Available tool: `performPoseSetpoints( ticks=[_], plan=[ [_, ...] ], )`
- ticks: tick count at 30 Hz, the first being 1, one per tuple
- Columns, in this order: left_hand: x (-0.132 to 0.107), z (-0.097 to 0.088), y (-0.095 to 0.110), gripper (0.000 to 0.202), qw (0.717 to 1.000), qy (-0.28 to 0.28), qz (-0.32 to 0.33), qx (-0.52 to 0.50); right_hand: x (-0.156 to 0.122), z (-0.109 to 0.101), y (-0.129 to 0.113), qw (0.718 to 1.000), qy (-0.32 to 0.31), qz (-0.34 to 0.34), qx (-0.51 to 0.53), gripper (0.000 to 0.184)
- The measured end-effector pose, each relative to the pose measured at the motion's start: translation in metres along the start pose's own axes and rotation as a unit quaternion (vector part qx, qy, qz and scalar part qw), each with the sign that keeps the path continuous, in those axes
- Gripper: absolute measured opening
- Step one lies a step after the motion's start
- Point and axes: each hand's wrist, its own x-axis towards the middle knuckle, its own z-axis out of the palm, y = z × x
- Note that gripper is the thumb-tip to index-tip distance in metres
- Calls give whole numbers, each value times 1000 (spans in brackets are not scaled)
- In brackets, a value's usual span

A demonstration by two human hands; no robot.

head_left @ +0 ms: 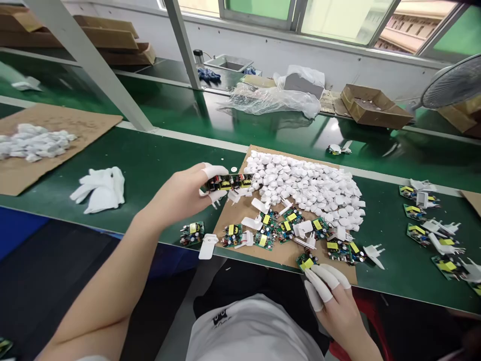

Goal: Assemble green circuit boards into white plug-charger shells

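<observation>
My left hand point(182, 193), with white finger cots on its fingertips, is closed around a row of circuit boards point(229, 183) with yellow-topped parts, held above the bench. A white plug piece hangs under the row. Near the bench's front edge, my right hand point(334, 298), also in white finger cots, has its fingertips on a single circuit board point(307, 261). More circuit boards point(264, 239) and white plug pieces point(305, 228) lie jumbled on the cardboard sheet point(229, 215). Left of them, one board point(192, 233) rests on the green bench beside a white plate point(208, 246).
A large heap of small white caps point(304, 185) covers the cardboard's back. White gloves point(101, 189) lie to the left. Boards with plugs point(417, 233) line the right side. Behind is a green conveyor belt point(188, 113), with a slanted metal post point(93, 65) at left.
</observation>
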Motion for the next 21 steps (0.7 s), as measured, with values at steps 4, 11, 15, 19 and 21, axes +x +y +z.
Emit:
performPoseSetpoints(
  ticks=[4, 11, 15, 19, 21],
  plan=[
    [-24, -8, 9, 27, 987, 154, 43, -22, -5, 4, 4, 997, -34, 76, 1, 33],
    [-57, 1, 21, 29, 974, 220, 18, -44, -10, 9, 14, 992, 9, 113, 46, 48],
    [-65, 13, 21, 54, 960, 239, 79, -119, 3, -8, 17, 994, 7, 102, 35, 42],
    [-61, 25, 29, 66, 939, 222, 214, -151, 42, -22, -2, 953, 86, 193, 216, 36],
    [-58, 30, 31, 57, 928, 208, 276, -143, 72, -17, -17, 844, 33, 274, 460, 34]
  ],
)
